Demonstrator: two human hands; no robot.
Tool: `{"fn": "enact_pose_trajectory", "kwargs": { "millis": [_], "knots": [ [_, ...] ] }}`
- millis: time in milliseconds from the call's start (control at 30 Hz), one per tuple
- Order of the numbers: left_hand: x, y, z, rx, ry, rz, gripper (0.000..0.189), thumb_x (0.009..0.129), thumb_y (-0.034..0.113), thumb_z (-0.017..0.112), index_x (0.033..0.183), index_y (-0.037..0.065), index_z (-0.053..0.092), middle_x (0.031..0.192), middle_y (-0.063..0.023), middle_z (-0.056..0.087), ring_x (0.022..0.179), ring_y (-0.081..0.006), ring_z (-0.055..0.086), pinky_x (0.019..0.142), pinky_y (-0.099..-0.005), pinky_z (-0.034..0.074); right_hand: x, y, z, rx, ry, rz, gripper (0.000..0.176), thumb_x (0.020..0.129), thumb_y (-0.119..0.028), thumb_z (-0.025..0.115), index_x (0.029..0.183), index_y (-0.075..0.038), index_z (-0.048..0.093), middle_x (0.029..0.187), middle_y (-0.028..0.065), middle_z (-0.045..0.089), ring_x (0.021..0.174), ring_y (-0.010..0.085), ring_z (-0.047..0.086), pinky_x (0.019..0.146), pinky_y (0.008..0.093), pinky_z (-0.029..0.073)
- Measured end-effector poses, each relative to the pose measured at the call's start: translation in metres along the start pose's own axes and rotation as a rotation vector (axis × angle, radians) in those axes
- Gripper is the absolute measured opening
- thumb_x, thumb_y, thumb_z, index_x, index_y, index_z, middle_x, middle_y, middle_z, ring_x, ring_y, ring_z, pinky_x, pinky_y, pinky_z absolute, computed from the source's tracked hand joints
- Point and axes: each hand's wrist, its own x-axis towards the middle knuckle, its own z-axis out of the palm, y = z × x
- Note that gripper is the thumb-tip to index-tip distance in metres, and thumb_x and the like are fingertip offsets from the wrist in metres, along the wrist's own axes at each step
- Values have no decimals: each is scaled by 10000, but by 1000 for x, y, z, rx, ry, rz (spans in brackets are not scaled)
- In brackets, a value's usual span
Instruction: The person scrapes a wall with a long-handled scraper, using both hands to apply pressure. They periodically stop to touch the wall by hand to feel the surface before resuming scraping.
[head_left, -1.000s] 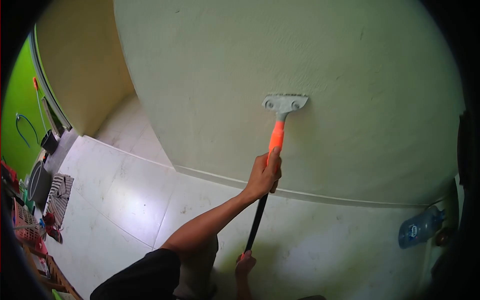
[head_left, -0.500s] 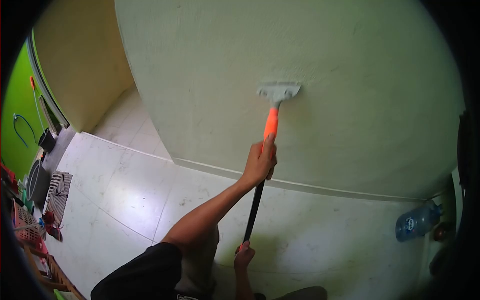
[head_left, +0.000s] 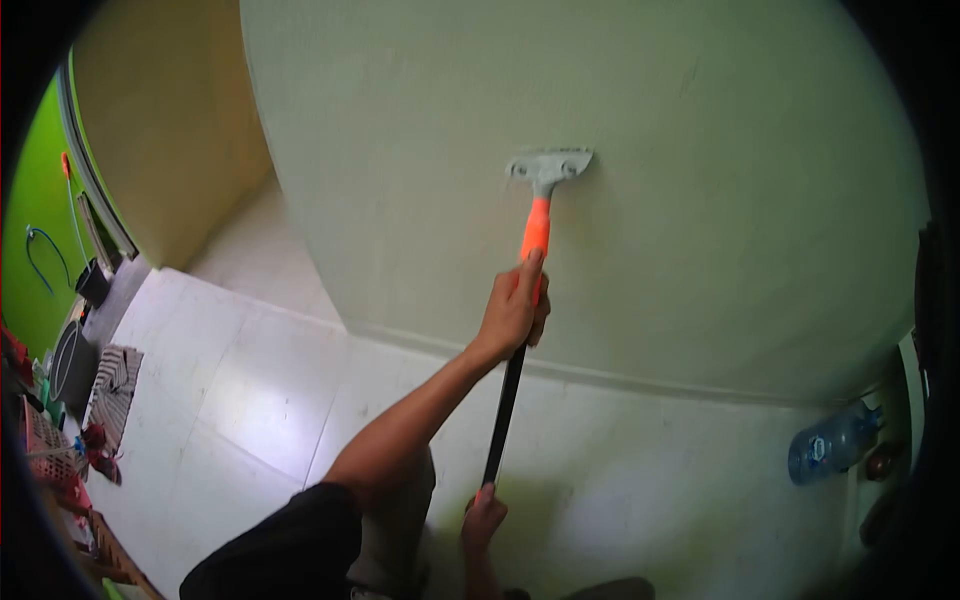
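A scraper (head_left: 548,168) with a wide, pale grey head and an orange grip lies against the pale green wall (head_left: 420,190). My left hand (head_left: 513,308) is closed round the lower part of the orange grip, its thumb pointing up along it. Below, the black shaft (head_left: 507,408) runs down to my right hand (head_left: 484,519), whose fingers are wrapped round its bottom end. The scraper's blade edge faces up on the wall.
Pale floor tiles (head_left: 270,390) spread below the wall. A blue water bottle (head_left: 830,445) lies at the right. On the left are a striped cloth (head_left: 116,385), a grey basin (head_left: 73,368), a pink basket (head_left: 45,440) and a dark bucket (head_left: 93,284). A doorway opens at upper left.
The scraper head has shifted slightly up and left across the wall. My left hand has moved the same way with it, while my right hand has shifted slightly left.
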Motion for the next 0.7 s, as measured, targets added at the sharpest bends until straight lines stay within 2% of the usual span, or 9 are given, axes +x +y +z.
{"fn": "enact_pose_trajectory", "kwargs": {
  "millis": [167, 200, 233, 333, 467, 567, 667, 700],
  "knots": [
    [-1, -16, -5, 11, -13, -31, 623, 1087, 583, 367, 675, 116, 390, 488, 14, 367, 322, -101, 356, 310, -281, 316, 3, 42, 3, -26, 56, -69, 654, 1081, -399, 487, 547, -24, 439, 474, 0, 408, 454, 123, 428, 466, 355, 311],
    [5, -11, -6, 20, -22, -41, 624, 1087, 584, 366, 672, 118, 386, 489, 17, 361, 323, -100, 352, 311, -280, 314, 2, 30, 4, -24, 66, -65, 661, 1082, -405, 485, 546, -21, 437, 473, -1, 407, 453, 124, 426, 468, 354, 315],
    [8, 9, 3, 30, 17, 29, 623, 1085, 591, 363, 670, 126, 367, 488, 23, 338, 322, -94, 333, 309, -279, 305, 4, 19, 9, -24, 76, -53, 668, 1083, -411, 484, 545, -17, 435, 471, -1, 407, 451, 125, 424, 470, 353, 318],
    [10, 12, 3, -13, 9, 63, 621, 1081, 600, 364, 673, 132, 357, 488, 27, 328, 316, -92, 317, 304, -284, 297, 1, -2, -6, -26, 21, -68, 680, 1073, -422, 502, 530, -15, 448, 465, 7, 421, 444, 129, 430, 471, 349, 332],
    [1, -20, -7, 36, 11, -14, 626, 1077, 616, 358, 687, 126, 362, 487, 29, 327, 315, -98, 320, 308, -288, 302, 12, 56, 2, -52, 67, -55, 714, 1079, -452, 488, 510, -24, 447, 449, 12, 415, 431, 135, 429, 469, 344, 336],
    [17, 19, 5, -3, -29, 85, 616, 1076, 608, 379, 693, 125, 364, 485, 33, 316, 314, -97, 314, 305, -291, 298, 7, 2, 5, -32, 81, -66, 721, 1076, -468, 498, 509, -27, 433, 450, 12, 416, 430, 133, 430, 464, 350, 336],
    [11, 19, 3, -39, -19, 62, 623, 1073, 606, 393, 670, 131, 362, 482, 30, 326, 313, -100, 330, 305, -297, 300, 5, -4, -8, 32, -4, -43, 722, 1064, -482, 517, 514, -17, 460, 453, 21, 433, 431, 141, 453, 459, 367, 350],
    [5, 2, 0, -16, 0, 36, 626, 1073, 607, 392, 666, 131, 364, 482, 28, 330, 313, -103, 337, 306, -298, 303, 8, 20, -5, -52, 36, -25, 717, 1065, -481, 516, 521, -16, 472, 454, 23, 437, 432, 143, 459, 459, 375, 356]
  ]
}}
